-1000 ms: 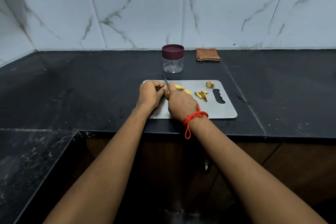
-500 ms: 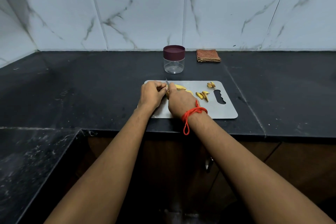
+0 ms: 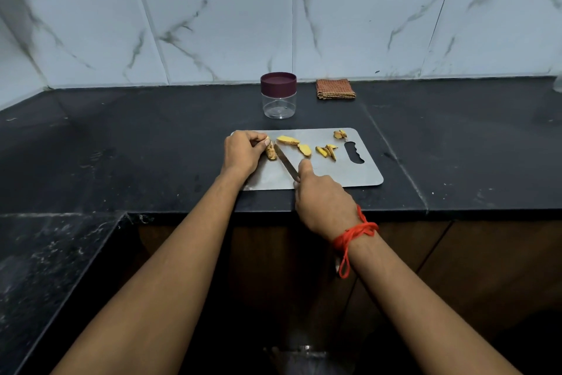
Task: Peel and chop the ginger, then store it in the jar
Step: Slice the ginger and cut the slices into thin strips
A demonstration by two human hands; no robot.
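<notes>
A steel chopping board [image 3: 349,172] lies on the black counter. My left hand [image 3: 241,151] pinches a brown ginger piece [image 3: 270,152] down on the board's left end. My right hand [image 3: 324,201] grips a knife [image 3: 286,162] by its handle, near the board's front edge; the blade points up-left, its tip beside the ginger piece. Two peeled yellow slices [image 3: 288,140] [image 3: 304,150] lie mid-board, with small cut strips [image 3: 327,151] and a scrap [image 3: 340,134] further right. The clear jar [image 3: 278,101] with a maroon lid stands closed behind the board.
A folded orange checked cloth [image 3: 335,89] lies at the back by the tiled wall. The counter [image 3: 152,143] runs left and right of the board, with a lower ledge at the front left.
My right hand has drawn back toward the front edge with the knife, uncovering the ginger and slices. The left hand stays on the ginger piece.
</notes>
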